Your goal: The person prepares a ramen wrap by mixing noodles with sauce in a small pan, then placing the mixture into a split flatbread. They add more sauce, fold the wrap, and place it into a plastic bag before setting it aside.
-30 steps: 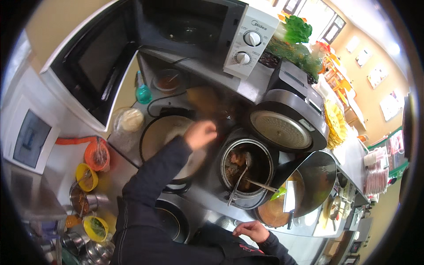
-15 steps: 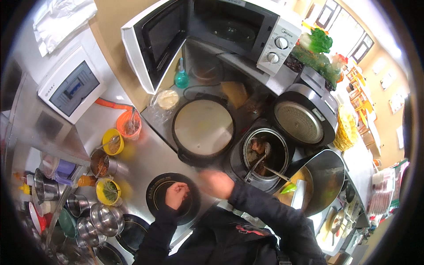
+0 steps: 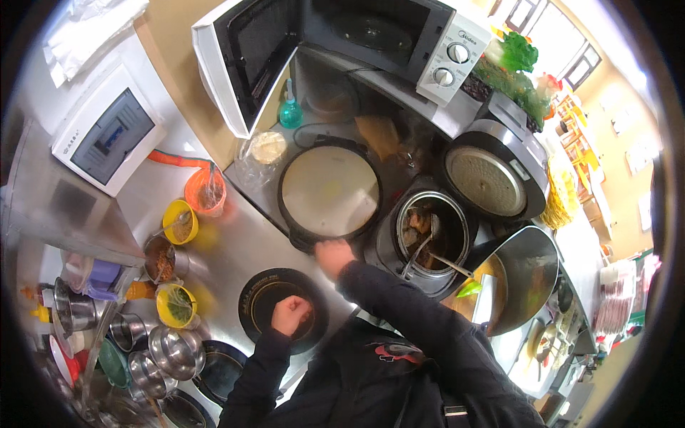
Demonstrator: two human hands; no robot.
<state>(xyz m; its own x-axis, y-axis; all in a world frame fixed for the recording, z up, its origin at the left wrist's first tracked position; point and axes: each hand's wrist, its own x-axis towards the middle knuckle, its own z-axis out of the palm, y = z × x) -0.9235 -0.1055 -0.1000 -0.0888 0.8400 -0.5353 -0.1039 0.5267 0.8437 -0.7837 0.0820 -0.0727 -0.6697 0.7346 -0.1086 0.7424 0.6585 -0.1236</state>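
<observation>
1. Black-sleeved, bent at the elbow, reached up from the lower edge to the round black crepe griddle [image 3: 330, 192]; right hand [image 3: 332, 255] rested at its near rim, touching or almost touching, fingers curled downward and blurred, so could not tell whether anything was pinched.
2. Came in from the lower left, also dark-sleeved; left hand [image 3: 290, 314] sat in a loose fist, fingers folded in on themselves, resting on the round black induction hob [image 3: 265, 294] set on the steel counter [image 3: 228, 242]. Nothing seen between those fingers.
3. Lay pale and bare on top, that griddle, at the centre of the counter, just behind the hob and just left of the open pot of brown stew [image 3: 428, 232] with a ladle [image 3: 417, 250] leaning in it.
4. Stood open above and behind: white microwave [image 3: 357, 43], door swung to the left.
5. Sat along the left edge: an orange bowl [image 3: 205, 191], two yellow bowls [image 3: 180, 221], and stacked steel cups [image 3: 171, 349] near the lower corner.
6. Gaped at the right: a rice cooker [image 3: 492, 178], lid raised.
</observation>
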